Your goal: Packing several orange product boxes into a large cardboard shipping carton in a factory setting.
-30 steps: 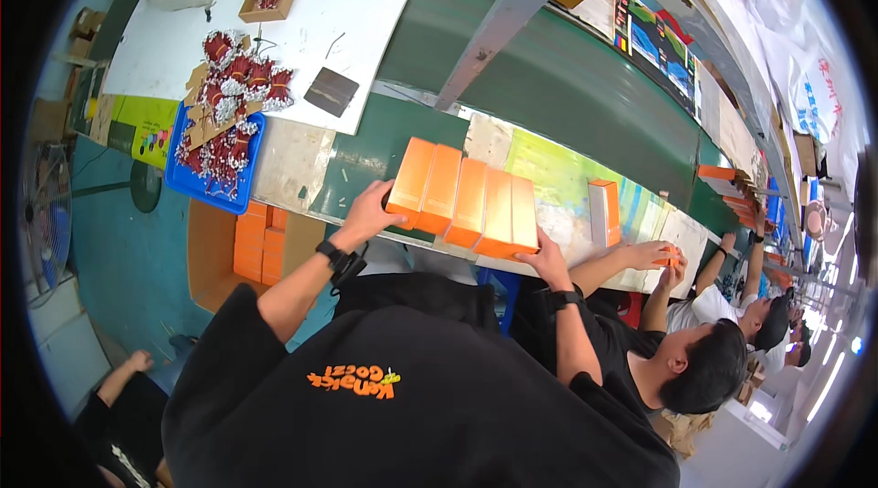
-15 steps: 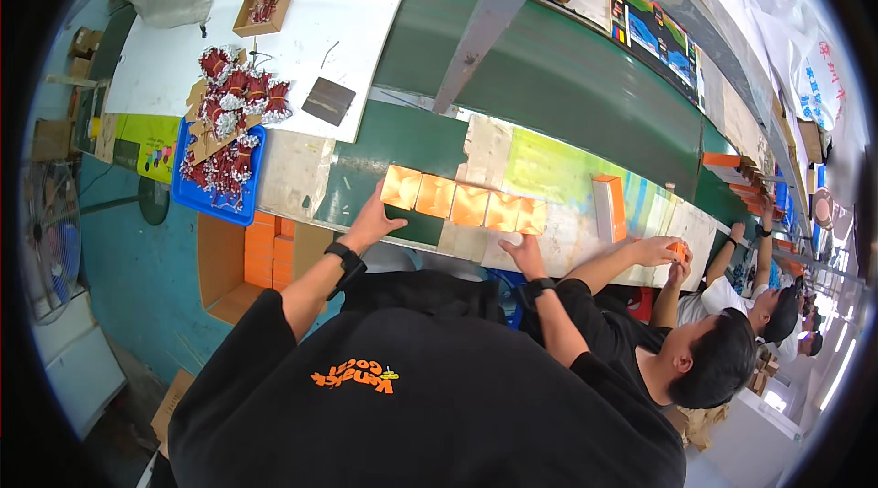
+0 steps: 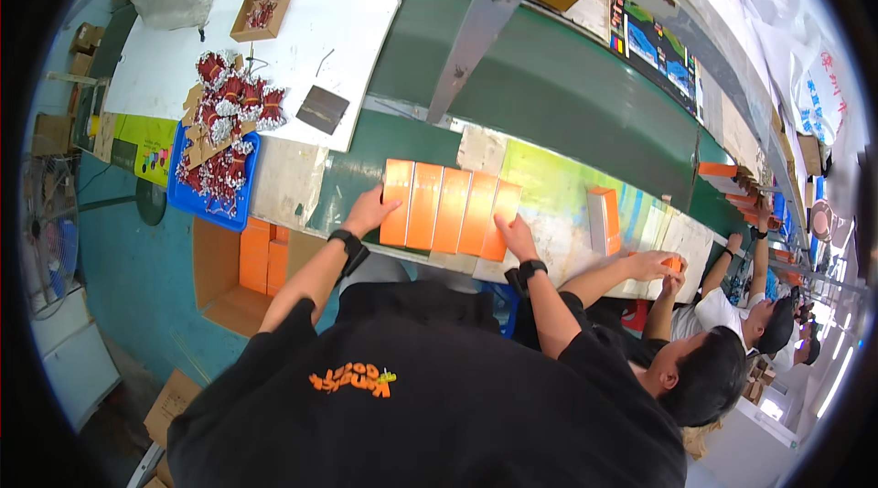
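A row of four flat orange rectangular cardboard boxes (image 3: 450,207) lies side by side on the green workbench (image 3: 366,168), bracketed by both hands. The left hand (image 3: 369,211) rests open, fingers spread flat against the leftmost box's outer edge, while the right hand (image 3: 515,236) lies open with fingertips touching the rightmost box's near corner. Beyond the right hand, well apart, a single upright orange box (image 3: 604,219) stands near a co-worker's hand (image 3: 654,264).

Bare bench (image 3: 361,168) beyond orange boxes (image 3: 448,207)
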Demonstrator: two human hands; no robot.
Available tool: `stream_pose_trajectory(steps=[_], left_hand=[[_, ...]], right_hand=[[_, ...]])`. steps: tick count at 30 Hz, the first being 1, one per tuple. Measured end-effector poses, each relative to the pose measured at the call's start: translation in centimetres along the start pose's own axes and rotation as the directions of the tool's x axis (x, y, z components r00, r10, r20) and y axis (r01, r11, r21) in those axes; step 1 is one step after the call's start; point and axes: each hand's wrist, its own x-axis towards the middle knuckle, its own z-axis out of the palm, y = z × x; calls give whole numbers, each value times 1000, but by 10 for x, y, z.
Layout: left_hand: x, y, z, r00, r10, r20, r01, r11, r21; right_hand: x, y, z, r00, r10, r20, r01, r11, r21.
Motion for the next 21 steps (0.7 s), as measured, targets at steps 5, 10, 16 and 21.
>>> stream_pose_trajectory(steps=[5,10,16,21], left_hand=[[0,9,11,985,-47,-167,33,996,-85],[-15,14,23,928,-142,-344,157,988,14],[-72,-5,-9,822,-120,-557,11,981,-195],[-225,-72,-68,561,-347,-751,-81,880,-467]], right_hand=[[-1,11,10,992,47,-116,-29,988,154],[-13,-19,17,965,146,-217,-148,989,8],[-29,-41,32,987,-72,-146,87,991,105],[-80,-184,121,947,-316,54,318,948,-30]])
